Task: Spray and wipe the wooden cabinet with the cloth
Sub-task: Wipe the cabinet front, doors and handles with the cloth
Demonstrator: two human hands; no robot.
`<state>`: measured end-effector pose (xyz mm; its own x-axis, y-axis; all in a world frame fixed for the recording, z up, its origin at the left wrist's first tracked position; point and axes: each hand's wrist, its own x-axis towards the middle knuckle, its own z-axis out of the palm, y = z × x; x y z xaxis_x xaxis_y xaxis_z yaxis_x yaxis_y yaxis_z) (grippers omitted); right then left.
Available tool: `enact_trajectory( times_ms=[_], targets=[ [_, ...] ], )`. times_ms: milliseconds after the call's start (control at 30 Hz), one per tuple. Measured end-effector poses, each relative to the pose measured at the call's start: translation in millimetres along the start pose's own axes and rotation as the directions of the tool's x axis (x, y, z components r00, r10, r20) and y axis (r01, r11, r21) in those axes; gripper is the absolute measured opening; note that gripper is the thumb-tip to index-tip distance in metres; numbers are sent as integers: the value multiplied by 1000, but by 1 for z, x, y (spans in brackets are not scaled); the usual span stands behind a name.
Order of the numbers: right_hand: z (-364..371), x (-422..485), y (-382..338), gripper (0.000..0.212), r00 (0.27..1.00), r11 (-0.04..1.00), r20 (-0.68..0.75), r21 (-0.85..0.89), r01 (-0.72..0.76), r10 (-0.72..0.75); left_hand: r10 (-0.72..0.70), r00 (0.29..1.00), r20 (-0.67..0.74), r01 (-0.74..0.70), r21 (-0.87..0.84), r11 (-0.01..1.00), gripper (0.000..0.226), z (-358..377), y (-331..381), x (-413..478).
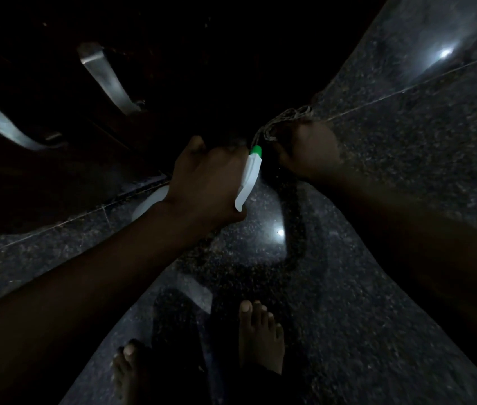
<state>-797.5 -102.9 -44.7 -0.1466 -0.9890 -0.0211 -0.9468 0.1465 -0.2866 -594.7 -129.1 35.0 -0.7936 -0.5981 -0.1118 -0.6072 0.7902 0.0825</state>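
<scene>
Okay, it's dim, but I see the left hand [205, 182] curled round a smooth white spray bottle [249, 176], its green nozzle tip toward the dark wooden cabinet [173, 83]. The right hand [309, 153] grips a pale, crumpled cloth [284, 118] at the cabinet's bottom corner, where wood meets the glossy speckled stone floor [406, 200]. Curved brushed-metal handles [105, 77] sit up left. Open floor stretches right, and bare feet [260, 331] stand below.

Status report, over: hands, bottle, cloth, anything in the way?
Left hand grips spray bottle, green nozzle toward dark cabinet. Right hand grips cloth near cabinet's base. Nothing blocking seen; scene very dim.
</scene>
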Motion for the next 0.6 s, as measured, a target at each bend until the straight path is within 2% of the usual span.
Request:
enact_trajectory(
  times_ms=[67,133,200,333,467,533,600],
  targets=[
    [2,0,-6,28,997,998,34,-1,63,-63,-4,1000,-2,4,-46,999,18,1,2,4],
    [0,1,-2,26,998,998,34,4,58,-58,3,1000,13,-3,-55,998,24,0,5,7],
    [-3,3,6,28,1000,1000,14,1,20,-20,20,1000,-21,-21,-84,996,21,0,6,11],
    [-18,3,23,34,990,996,-115,-13,-87,85,14,1000,1,-14,-111,994,27,-2,7,14],
    [-26,0,27,30,980,999,-190,-5,-53,51,-12,1000,-14,9,-171,985,23,-5,8,15],
    [-24,-1,28,28,990,999,-136,-8,-34,32,3,1000,6,-2,-147,989,25,-4,7,14],
    [-19,2,28,28,998,996,18,-55,-64,65,-14,1000,21,17,-157,987,32,-3,7,14]
  ],
)
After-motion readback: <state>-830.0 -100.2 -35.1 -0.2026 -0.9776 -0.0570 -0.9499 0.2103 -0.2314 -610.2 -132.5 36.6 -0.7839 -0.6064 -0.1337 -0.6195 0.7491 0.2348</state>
